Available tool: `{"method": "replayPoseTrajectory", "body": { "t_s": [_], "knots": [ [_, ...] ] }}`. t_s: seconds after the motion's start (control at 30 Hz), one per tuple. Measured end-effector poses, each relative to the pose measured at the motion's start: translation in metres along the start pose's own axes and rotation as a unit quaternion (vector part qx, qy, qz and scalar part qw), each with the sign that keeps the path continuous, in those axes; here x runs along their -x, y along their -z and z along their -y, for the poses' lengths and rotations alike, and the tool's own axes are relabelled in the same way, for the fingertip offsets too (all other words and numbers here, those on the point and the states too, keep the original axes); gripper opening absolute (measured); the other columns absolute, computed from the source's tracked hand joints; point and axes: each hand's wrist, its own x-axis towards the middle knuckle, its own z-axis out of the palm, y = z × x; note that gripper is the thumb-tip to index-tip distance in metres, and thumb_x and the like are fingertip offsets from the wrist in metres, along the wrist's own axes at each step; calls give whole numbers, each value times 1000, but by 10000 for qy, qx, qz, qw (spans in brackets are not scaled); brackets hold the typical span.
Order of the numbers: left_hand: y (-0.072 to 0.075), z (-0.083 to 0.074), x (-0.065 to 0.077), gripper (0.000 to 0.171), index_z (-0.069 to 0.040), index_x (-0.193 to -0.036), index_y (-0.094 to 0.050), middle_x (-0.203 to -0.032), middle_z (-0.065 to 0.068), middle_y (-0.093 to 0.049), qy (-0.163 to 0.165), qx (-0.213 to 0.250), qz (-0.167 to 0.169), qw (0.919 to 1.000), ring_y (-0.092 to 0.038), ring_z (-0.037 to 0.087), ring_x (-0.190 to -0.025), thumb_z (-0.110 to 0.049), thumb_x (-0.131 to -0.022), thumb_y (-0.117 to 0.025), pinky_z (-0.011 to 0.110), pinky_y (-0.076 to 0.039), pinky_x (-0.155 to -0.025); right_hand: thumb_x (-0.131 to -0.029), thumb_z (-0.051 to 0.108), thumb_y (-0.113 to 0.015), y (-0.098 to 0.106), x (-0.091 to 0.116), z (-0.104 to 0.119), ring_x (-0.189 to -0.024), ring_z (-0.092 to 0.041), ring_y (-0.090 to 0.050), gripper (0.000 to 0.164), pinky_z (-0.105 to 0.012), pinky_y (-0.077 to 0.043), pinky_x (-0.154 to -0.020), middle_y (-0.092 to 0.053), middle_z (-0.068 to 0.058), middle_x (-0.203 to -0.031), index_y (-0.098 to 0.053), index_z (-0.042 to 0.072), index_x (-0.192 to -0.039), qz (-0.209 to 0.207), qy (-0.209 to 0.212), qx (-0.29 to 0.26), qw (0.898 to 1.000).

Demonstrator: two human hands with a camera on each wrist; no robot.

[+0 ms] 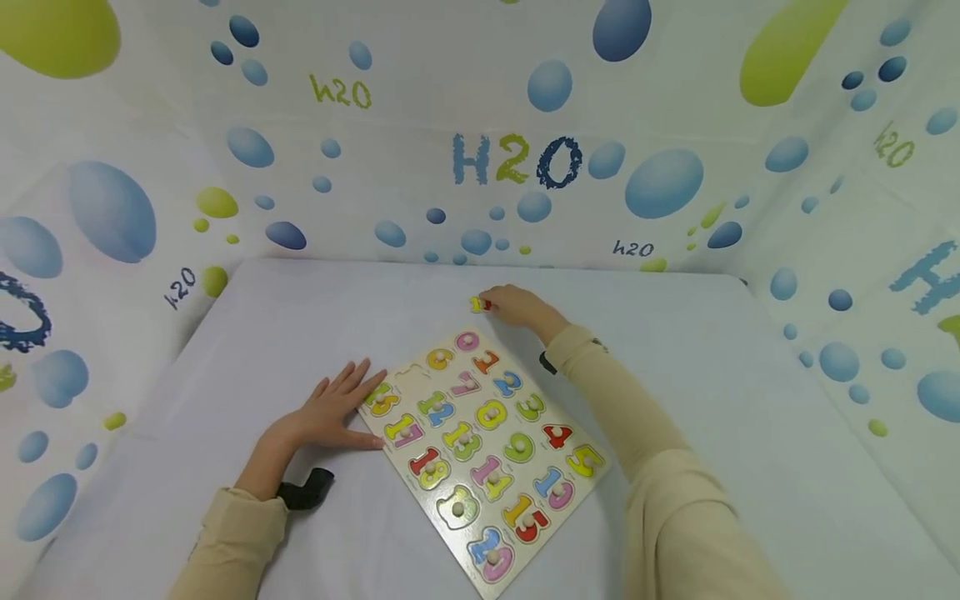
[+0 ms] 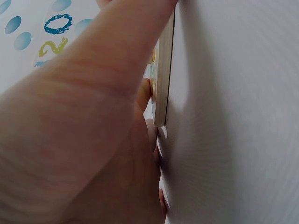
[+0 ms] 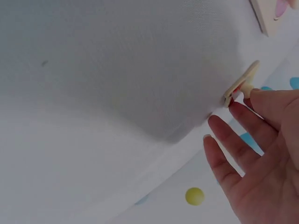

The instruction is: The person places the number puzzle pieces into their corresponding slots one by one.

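My right hand [image 1: 517, 307] pinches a small number puzzle piece [image 1: 477, 305], yellow and red, beyond the far corner of the board. In the right wrist view, thumb and index finger grip the knob of this wooden piece [image 3: 250, 74], and the other fingers [image 3: 233, 144] are spread. The wooden number puzzle board [image 1: 480, 442] lies at an angle on the table, filled with colourful knobbed numbers. An uncovered outlined recess [image 1: 412, 377] shows near its upper left edge. My left hand [image 1: 330, 414] lies with fingers spread at the board's left corner, fingertips overlapping its edge.
A white cloth covers the table [image 1: 750, 417]. Behind and beside it hangs a white curtain [image 1: 420, 100] with blue and green drops and "H2O" lettering. Black wrist devices [image 1: 306, 490] show below both hands. In the left wrist view, the board's side edge [image 2: 163, 79] stands beside the hand.
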Motion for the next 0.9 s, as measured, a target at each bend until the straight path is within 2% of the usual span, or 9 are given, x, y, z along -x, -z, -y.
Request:
{"method": "replayPoseTrajectory", "body": {
  "t_s": [0.07, 0.17, 0.27, 0.37, 0.47, 0.67, 0.8, 0.9],
  "knots": [
    [-1, 0, 0, 102, -1, -145, -28, -150, 27, -10, -11, -15, 4, 10000, -2, 45, -136, -53, -71, -75, 65, -3, -101, -99, 6, -43, -2, -1, -1, -88, -24, -46, 16, -34, -37, -80, -54, -11, -98, -57, 4, -107, -44, -6, 154, 9999],
    [-3, 0, -1, 102, -2, -145, -28, -150, 27, -10, -16, -65, 0, 10000, -2, 45, -136, -54, -71, -75, 65, -4, -102, -97, 10, -50, -5, -2, -1, -81, -22, -44, 8, -33, -38, -73, -50, -7, -87, -56, 6, -94, -218, 35, 438, 9988],
    [-4, 1, -1, 102, -2, -146, -28, -150, 26, -10, -1, -70, -8, 10000, -2, 44, -136, -54, -70, -75, 65, -3, -102, -95, 13, -56, -7, -1, 0, -77, -19, -47, 6, -31, -41, -69, -50, -3, -85, -59, 10, -91, -385, 195, 709, 9966],
    [-3, 1, -1, 102, -2, -146, -28, -150, 26, -10, 36, -79, -18, 10000, -2, 44, -136, -53, -70, -75, 64, -3, -102, -94, 11, -55, -9, 2, 2, -72, -18, -46, 7, -28, -41, -65, -49, -3, -80, -56, 9, -88, -430, 448, 759, 9952],
    [-3, 1, -1, 102, -2, -145, -28, -150, 27, -10, 30, -97, -26, 9999, -2, 45, -136, -53, -70, -75, 64, -3, -102, -92, 5, -54, -10, 8, 4, -67, -17, -43, 11, -26, -36, -62, -45, -3, -73, -50, 8, -83, -448, 569, 396, 9966],
    [-3, 0, -1, 102, -2, -145, -28, -150, 27, -10, 37, -95, -3, 9999, -2, 45, -136, -53, -71, -75, 64, -3, -102, -85, 0, -56, -10, 25, -2, -62, -15, -38, 20, -25, -29, -59, -39, -1, -66, -41, 10, -78, -692, 397, -620, 9949],
    [-2, 0, -1, 102, -1, -145, -28, -150, 27, -10, 55, -103, 7, 9999, -2, 45, -136, -52, -71, -75, 64, -3, -102, -81, 0, -57, -10, 34, -8, -61, -15, -39, 17, -26, -30, -58, -42, -1, -65, -43, 9, -79, -1020, 345, -1229, 9866],
    [-1, 0, -1, 102, -1, -145, -28, -150, 27, -10, 28, -90, -9, 10000, -2, 45, -136, -52, -71, -75, 65, -3, -102, -82, 0, -58, -7, 40, -6, -60, -16, -43, 14, -26, -34, -57, -50, -1, -65, -47, 9, -81, -1093, 374, -1713, 9784]
  ]
}}
